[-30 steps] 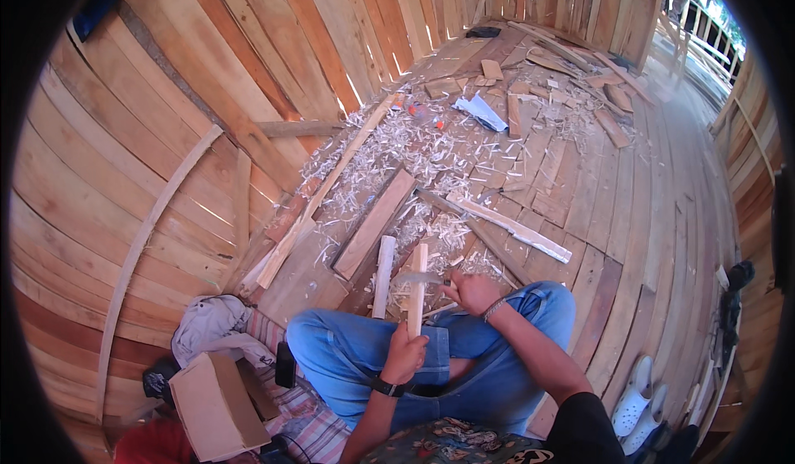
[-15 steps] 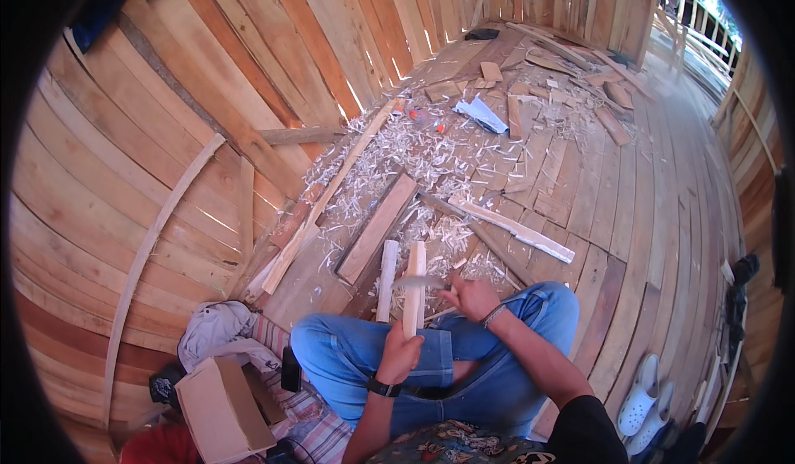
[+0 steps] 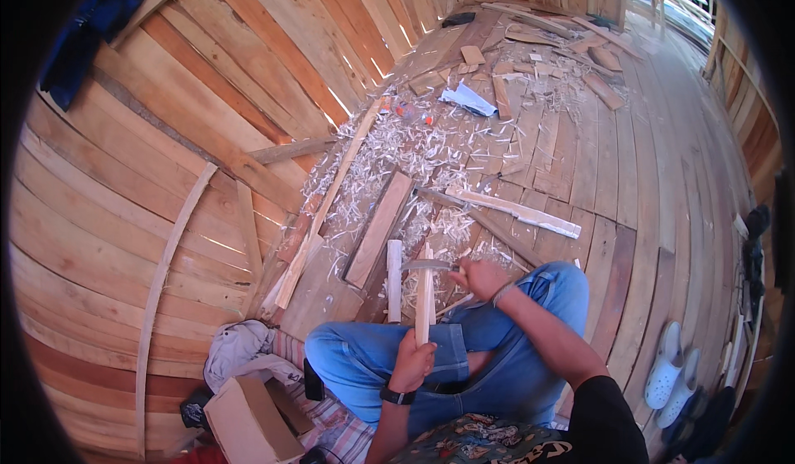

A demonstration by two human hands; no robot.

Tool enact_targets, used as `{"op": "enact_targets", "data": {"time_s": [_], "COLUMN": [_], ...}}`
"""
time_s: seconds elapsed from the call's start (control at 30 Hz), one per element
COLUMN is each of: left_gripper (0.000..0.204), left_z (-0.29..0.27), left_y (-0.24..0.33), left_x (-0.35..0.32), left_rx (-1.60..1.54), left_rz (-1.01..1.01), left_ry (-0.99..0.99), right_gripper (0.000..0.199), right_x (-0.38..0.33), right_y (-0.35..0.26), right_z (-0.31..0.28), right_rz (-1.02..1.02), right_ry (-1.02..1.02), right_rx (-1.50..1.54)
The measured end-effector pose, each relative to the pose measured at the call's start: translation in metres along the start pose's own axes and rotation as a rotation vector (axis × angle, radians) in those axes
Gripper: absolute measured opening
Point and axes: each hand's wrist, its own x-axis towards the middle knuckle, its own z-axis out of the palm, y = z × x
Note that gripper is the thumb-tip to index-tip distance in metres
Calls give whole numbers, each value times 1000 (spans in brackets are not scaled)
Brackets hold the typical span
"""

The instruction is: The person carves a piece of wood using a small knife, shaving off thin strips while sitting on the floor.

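head view: left hand (image 3: 411, 363) grips the lower end of a pale wooden stick (image 3: 424, 294) held upright over the lap; right hand (image 3: 480, 278) closed around a knife (image 3: 428, 264), blade lying across the stick's upper part. a second pale stick (image 3: 394, 280) lies just beside it on the plank floor (image 3: 646, 182), wood shavings (image 3: 397, 145) scattered beyond, cardboard box (image 3: 248, 423) near the left knee

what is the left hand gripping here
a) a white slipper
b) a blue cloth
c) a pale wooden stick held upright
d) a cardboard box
c: the left hand is closed around the lower end of a pale wooden stick standing upright over the lap, while the right hand holds a knife blade against it.
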Motion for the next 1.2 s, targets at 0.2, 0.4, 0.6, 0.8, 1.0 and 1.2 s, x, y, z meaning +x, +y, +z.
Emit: {"op": "enact_targets", "data": {"time_s": [0.2, 0.4, 0.6, 0.8, 1.0, 1.2], "left_gripper": [19, 25, 28, 30, 22, 19], "left_z": [-1, 4, -13, 15, 33, 32], "left_y": [1, -2, 2, 2, 2, -7], "left_x": [3, -9, -17, -8, -11, -3], "left_rx": [-40, 51, 489, 484, 258, 13], "left_rz": [-6, 62, 375, 483, 267, 117], "left_ry": [35, 51, 319, 319, 94, -117], "right_gripper": [53, 55, 56, 32, 29, 29], "right_x": [-15, -4, 9, -16, -22, -22], "right_y": [-8, -1, 36, 0, -12, -10], "right_z": [8, 17, 34, 13, 2, 6], "right_rz": [-17, 301, 661, 354, 221, 230], "right_ry": [-54, 12, 225, -26, -202, -197], "right_rx": [84, 224, 1147, 1524, 1706, 1790]}}
